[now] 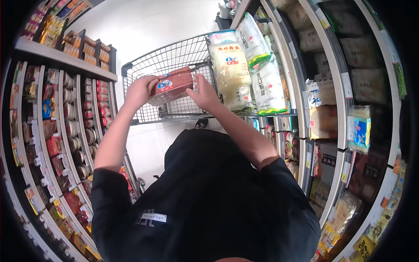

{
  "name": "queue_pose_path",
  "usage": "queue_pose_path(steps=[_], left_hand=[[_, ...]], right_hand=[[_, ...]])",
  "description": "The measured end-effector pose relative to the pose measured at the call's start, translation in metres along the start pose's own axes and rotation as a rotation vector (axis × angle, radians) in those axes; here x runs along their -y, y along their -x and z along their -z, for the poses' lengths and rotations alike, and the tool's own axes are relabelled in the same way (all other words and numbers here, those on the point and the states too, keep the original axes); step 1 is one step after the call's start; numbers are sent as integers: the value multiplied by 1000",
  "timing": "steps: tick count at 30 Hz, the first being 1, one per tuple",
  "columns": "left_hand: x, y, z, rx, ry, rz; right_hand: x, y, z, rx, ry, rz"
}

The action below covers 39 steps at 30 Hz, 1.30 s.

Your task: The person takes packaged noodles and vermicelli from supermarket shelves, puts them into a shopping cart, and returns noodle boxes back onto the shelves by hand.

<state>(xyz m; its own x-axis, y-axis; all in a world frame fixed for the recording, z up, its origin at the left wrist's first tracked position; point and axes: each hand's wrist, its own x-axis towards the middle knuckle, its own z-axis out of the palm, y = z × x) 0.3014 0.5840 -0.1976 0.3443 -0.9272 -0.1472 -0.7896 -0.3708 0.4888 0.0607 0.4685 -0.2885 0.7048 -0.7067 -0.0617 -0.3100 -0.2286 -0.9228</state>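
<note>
Over the near part of a wire shopping cart (pixel 144 59), a reddish-brown packet in clear wrap (pixel 174 84) with a blue and white logo is held up. My left hand (pixel 142 91) grips its left end, the thumb and fingers closed on the wrap. At the packet's right end is my right hand (pixel 204 92), its thumb and fingers apart around the edge; whether the fingertips touch it is hard to tell. Right of my right hand, a pale yellow noodle packet (pixel 231 63) and white and green noodle packets (pixel 267 85) lie across the cart's right end.
Shelves of cans and packets (pixel 70 118) line the left side. On the right, a tall shelf rack (pixel 325 52) with bagged goods stands close to the cart. Pale floor tiles (pixel 131 19) show beyond the cart. A shoe (pixel 201 124) is just below it.
</note>
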Motion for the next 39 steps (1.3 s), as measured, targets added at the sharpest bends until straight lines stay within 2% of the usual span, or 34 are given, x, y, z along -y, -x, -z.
queue_pose_path(steps=[2,5,8,11,15,18,19,20,21,24,25,27,29,32,35,38,39], left_hand=[[19,-42,-39,32,-24,48],[41,-95,-98,52,-39,77],[37,-141,-133,125,-63,123],[56,-190,-185,125,-3,67],[56,-240,-223,129,-4,43],[103,-288,-271,145,127,-111],[127,-300,-292,0,-24,-338],[111,-294,-274,81,-59,-354],[113,-305,-276,169,72,-204],[120,-321,-289,81,223,-231],[90,-304,-261,167,168,-153],[78,-301,-255,102,6,-132],[72,-293,-250,102,204,-29],[81,-276,-252,32,228,-42],[99,-258,-263,-78,485,-95],[67,-222,-216,-497,504,179],[44,-208,-193,-606,583,142]], right_hand=[[-1,9,3,34,100,-72],[25,35,32,259,-5,-218],[49,69,57,216,-49,-161],[73,100,84,134,-54,-193],[66,141,107,-45,-138,-245],[44,170,114,-210,-230,-354],[36,180,114,-248,-239,-348],[37,187,117,-276,-262,-387],[38,193,119,-301,-292,-420],[30,212,120,-351,-249,-419],[23,216,119,-351,-245,-415],[16,225,121,-332,-221,-416],[17,234,127,-339,-211,-402],[24,249,146,-420,-214,-402],[25,268,167,-531,-183,-373],[46,302,205,-608,-35,-338],[54,317,220,-699,31,-309]])
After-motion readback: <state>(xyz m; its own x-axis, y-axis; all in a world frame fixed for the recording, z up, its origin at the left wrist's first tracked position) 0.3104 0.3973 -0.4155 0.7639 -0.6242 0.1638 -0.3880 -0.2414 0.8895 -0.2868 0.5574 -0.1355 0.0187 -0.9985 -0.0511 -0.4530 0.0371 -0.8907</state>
